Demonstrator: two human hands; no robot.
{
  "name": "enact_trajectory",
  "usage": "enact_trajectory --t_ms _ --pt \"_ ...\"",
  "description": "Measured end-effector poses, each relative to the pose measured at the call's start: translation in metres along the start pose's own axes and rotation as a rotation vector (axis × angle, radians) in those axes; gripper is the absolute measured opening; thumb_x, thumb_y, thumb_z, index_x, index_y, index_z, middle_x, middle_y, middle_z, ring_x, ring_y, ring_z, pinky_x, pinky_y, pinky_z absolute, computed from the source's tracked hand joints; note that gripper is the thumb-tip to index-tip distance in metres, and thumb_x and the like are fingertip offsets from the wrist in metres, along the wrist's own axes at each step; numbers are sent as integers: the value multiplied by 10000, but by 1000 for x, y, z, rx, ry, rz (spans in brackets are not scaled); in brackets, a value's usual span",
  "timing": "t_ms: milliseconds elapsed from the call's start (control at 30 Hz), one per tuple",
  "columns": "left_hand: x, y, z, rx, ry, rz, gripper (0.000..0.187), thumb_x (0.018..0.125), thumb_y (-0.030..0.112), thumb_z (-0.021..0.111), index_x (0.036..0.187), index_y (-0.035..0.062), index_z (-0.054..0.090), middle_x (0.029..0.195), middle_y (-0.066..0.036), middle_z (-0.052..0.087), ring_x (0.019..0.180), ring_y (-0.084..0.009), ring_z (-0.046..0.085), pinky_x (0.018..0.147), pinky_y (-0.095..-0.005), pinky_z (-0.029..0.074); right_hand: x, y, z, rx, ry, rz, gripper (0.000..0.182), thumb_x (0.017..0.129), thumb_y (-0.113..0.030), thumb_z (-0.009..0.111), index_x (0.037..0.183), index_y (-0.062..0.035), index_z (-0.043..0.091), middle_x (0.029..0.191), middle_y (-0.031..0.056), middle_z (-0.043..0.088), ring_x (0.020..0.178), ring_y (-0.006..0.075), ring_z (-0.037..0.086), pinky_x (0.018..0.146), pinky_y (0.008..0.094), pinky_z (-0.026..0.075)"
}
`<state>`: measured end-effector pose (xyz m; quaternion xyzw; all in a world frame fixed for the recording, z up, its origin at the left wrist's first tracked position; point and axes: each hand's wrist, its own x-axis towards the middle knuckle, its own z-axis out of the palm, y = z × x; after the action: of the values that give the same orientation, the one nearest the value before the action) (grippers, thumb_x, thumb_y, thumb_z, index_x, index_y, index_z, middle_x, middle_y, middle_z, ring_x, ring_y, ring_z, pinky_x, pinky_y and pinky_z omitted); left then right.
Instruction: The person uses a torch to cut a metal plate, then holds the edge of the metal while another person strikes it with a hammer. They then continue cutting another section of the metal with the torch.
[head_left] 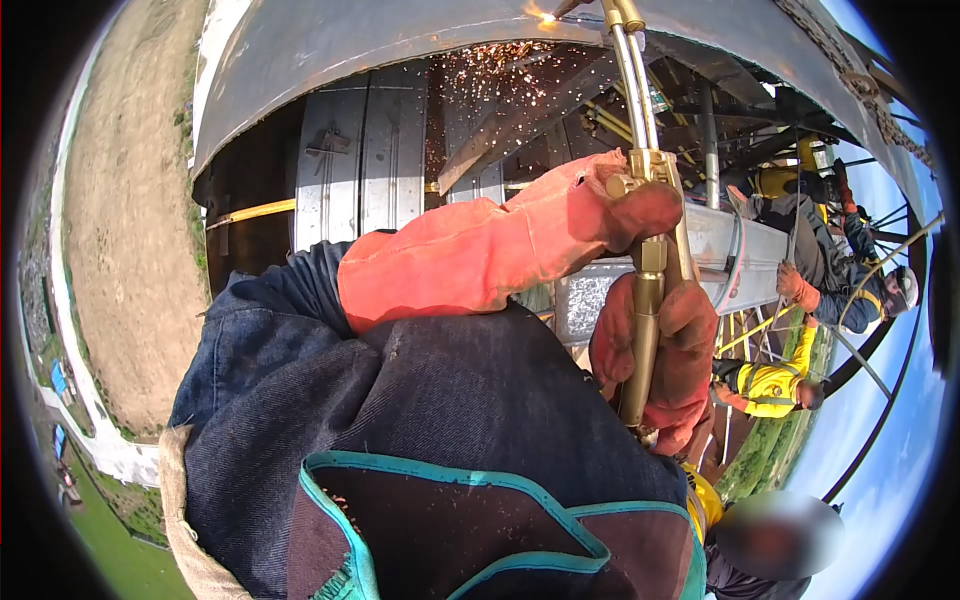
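Cutting torch (651,262) sits in both red-gloved hands, probably a two-point hold for steady aim, fingers kept back from heat. Right hand (680,355): fingers curled closed round brass rear handle. Left hand (640,205): bunched tight at valve block (652,165) just ahead, thumb across; exact finger contact hidden. Past left fingers: tubes (631,80), then flame (543,14) at steel plate (400,45), sparks (500,75) spraying by its edge. Farther beyond right fingers: co-worker in yellow shirt (772,385).
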<state>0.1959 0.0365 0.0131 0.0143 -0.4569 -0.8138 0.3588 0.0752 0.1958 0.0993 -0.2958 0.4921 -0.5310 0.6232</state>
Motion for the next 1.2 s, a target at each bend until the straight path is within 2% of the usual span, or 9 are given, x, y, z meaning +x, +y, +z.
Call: enact_trajectory --t_ms 167,533,633,733,800,833,900,1000,1200 --pt "3 -12 4 -117 -1 89 428 1091 555 800 1133 137 716 1017 43 711 945 -85 619 835 -335 515 -1 3 0 17 -51 -43 269 1128 -357 595 948 -157 594 745 172 606 454 245 618 396 343 536" --pt "-4 7 9 -117 16 -7 378 1105 512 787 1113 143 702 965 65 691 903 -76 605 794 -318 502 -1 3 -4 0 -74 -64 299 1143 -374 592 918 -178 580 770 174 619 478 252 637 410 353 555" --pt "17 -32 -2 -67 -7 40 351 1101 487 792 1109 149 699 949 72 677 882 -73 592 777 -313 493 -1 1 -5 1 -67 -33 298 1148 -380 588 924 -183 580 778 175 622 479 250 639 418 352 560" --pt "2 -1 5 -26 9 -18 334 1097 471 797 1110 153 697 936 73 671 867 -71 585 760 -313 487 -2 1 3 53 -29 -32 286 1141 -380 587 932 -184 585 769 171 618 476 246 637 420 350 557" --pt "5 -12 0 76 -14 54 323 1141 426 706 1078 111 676 927 18 645 856 -124 572 755 -352 484 -2 0 8 79 5 -10 278 1133 -381 591 940 -182 587 758 164 613 472 244 634 417 352 551" --pt "26 -59 -15 187 -49 167 348 1187 384 616 1046 68 656 921 -36 619 848 -176 561 756 -392 483 -2 0 9 86 10 -3 274 1128 -381 594 944 -179 589 752 161 611 470 243 632 415 353 548" --pt "33 -79 -22 206 -61 216 367 1187 400 612 1038 67 659 920 -36 618 851 -178 561 759 -395 484 0 1 6 82 -13 2 266 1117 -376 599 953 -166 593 743 152 606 466 243 629 412 356 543" --pt "13 -29 -3 1 -7 60 374 1097 516 786 1091 151 706 934 72 668 877 -79 586 772 -322 487 0 -2 6 74 2 27 261 1102 -366 605 965 -144 597 734 142 600 461 245 623 409 360 539" --pt "-2 0 3 -39 11 1 379 1098 518 790 1108 148 710 955 64 674 898 -85 592 787 -326 492 -1 -2 3 -2 4 1 270 1107 -381 606 969 -149 588 742 142 593 458 242 611 407 352 538"
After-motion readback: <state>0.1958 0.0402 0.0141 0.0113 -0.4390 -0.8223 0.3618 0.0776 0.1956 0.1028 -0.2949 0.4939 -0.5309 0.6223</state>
